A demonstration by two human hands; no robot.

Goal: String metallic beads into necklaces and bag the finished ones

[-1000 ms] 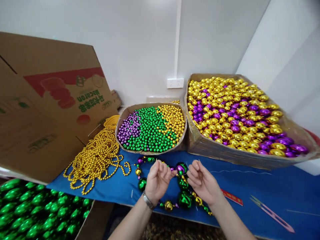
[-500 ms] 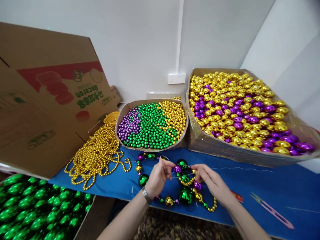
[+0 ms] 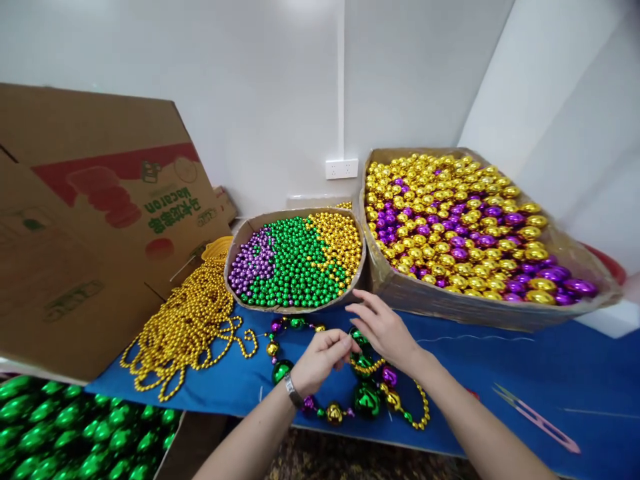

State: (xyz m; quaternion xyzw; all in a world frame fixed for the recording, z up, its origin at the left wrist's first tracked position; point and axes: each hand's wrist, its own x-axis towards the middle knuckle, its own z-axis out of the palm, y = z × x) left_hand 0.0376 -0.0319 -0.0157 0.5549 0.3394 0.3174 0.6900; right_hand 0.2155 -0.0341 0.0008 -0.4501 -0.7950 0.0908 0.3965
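A bead necklace (image 3: pixel 367 399) of green, gold and purple balls lies looped on the blue table cover (image 3: pixel 500 373) near its front edge. My left hand (image 3: pixel 320 360) is pinched shut over the loop, on something too thin to make out, perhaps the string. My right hand (image 3: pixel 383 330) is raised above the necklace with its fingers spread, holding nothing, close to the front rim of the round tray (image 3: pixel 295 308) of small purple, green and gold beads.
A big carton (image 3: pixel 475 310) of gold and purple balls stands at the right. Gold bead strings (image 3: pixel 190 327) pile at the left below a leaning cardboard box (image 3: pixel 90 220). A bin of green balls (image 3: pixel 75 433) is lower left. Pink thread snips (image 3: pixel 537 419) lie at the right.
My right hand has let go of the necklace and lifted toward the bead tray. The necklace now lies flat on the cover. My left hand stays pinched over it.
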